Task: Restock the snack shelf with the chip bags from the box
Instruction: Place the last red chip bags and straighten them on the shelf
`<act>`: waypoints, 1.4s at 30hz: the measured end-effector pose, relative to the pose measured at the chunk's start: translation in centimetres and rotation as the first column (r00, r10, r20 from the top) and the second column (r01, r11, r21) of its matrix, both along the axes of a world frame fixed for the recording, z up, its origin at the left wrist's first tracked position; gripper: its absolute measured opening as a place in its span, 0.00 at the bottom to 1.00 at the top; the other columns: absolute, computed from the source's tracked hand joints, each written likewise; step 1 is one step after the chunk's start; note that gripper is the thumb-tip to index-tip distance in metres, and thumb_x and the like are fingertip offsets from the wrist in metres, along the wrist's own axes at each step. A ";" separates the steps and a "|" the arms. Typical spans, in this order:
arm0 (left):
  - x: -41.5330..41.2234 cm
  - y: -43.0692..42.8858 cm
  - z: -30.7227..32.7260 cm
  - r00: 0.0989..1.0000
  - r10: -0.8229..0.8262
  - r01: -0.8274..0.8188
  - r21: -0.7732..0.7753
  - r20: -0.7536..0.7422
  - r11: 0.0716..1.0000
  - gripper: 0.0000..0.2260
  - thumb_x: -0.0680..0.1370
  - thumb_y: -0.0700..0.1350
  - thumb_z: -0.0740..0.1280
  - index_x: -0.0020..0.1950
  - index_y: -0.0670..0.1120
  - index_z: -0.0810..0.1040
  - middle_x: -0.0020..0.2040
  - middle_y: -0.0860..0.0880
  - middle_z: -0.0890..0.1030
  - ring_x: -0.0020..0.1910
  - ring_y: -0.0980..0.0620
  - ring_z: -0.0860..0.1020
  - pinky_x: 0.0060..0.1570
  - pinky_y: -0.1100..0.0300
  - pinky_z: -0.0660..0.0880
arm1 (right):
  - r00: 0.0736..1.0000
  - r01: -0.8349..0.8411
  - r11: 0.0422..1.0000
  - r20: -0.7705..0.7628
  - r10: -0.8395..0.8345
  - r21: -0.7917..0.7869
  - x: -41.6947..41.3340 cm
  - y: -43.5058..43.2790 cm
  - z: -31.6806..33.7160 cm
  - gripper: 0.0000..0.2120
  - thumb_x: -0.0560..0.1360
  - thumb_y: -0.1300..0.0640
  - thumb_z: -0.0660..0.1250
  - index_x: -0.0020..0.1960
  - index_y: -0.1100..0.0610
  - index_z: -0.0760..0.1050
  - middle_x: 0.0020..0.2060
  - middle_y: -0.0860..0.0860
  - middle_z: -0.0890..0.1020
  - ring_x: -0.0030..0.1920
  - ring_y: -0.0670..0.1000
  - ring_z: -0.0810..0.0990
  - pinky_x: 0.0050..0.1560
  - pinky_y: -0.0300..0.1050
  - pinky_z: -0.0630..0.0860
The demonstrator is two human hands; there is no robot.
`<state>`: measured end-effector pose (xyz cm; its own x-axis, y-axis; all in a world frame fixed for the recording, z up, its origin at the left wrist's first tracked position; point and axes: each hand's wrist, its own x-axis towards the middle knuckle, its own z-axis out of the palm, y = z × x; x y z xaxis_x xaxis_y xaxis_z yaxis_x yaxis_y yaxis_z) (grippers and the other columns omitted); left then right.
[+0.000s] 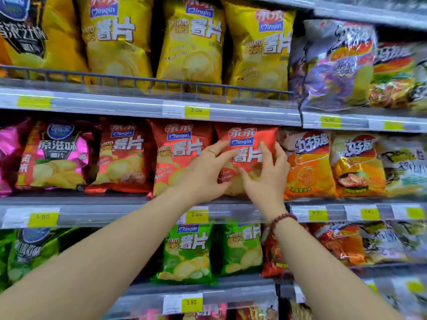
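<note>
A red chip bag (247,144) stands upright on the middle shelf (129,205), third in a row of matching red bags (180,153). My left hand (205,172) presses on its left side with fingers spread across the front. My right hand (268,172), a bead bracelet on the wrist, holds its right edge, fingers curled around it. Both hands are on this one bag. The box is not in view.
Yellow chip bags (191,42) fill the shelf above behind a wire rail (147,83). Green bags (187,252) stand on the shelf below. Orange bags (309,165) sit immediately right of the red bag, pink ones (55,155) at far left. Yellow price tags (196,214) line the shelf edges.
</note>
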<state>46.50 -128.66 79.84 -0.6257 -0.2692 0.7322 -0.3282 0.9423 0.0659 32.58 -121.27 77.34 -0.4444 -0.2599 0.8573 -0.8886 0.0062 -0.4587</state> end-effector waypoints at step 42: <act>-16.4 7.5 -1.1 0.996 -0.049 0.060 -0.140 0.077 0.988 0.38 0.70 0.45 0.69 0.78 0.52 0.56 0.80 0.49 0.52 0.79 0.46 0.47 0.75 0.47 0.57 | 0.991 -0.124 0.982 0.060 0.117 0.142 -14.6 6.6 -1.3 0.36 0.74 0.49 0.68 0.77 0.46 0.54 0.78 0.52 0.52 0.78 0.52 0.50 0.71 0.45 0.52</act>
<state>30.13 -121.21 78.76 -0.6900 -0.1299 0.7120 -0.2753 0.9569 -0.0922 17.95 -114.69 76.06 -0.4446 -0.4339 0.7836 -0.8623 -0.0295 -0.5056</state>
